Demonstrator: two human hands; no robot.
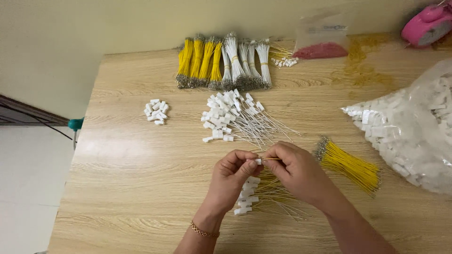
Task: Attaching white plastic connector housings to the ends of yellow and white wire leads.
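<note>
Pinched between both hands above the table point(132, 197): a small white plug point(258, 161) with a thin yellow wire point(272, 159) running out of it to the right. Left hand point(230, 176) clenched on the plug, thumb and forefinger tight around it. Right hand point(296, 170) grasping the wire just beside the plug.

Directly beneath the hands, a heap of finished pieces point(256, 195), white plugs with yellow wires, too tangled to count. Beyond the hands, a larger heap of white-wired plugs point(233, 117). Left of that, a small cluster of loose plugs point(156, 112). One loose yellow bundle point(351, 165) right of the hands. At the far edge, four tied yellow bundles point(200, 61) and four white ones point(245, 61). One clear bag point(414, 122) of plugs at right.
</note>
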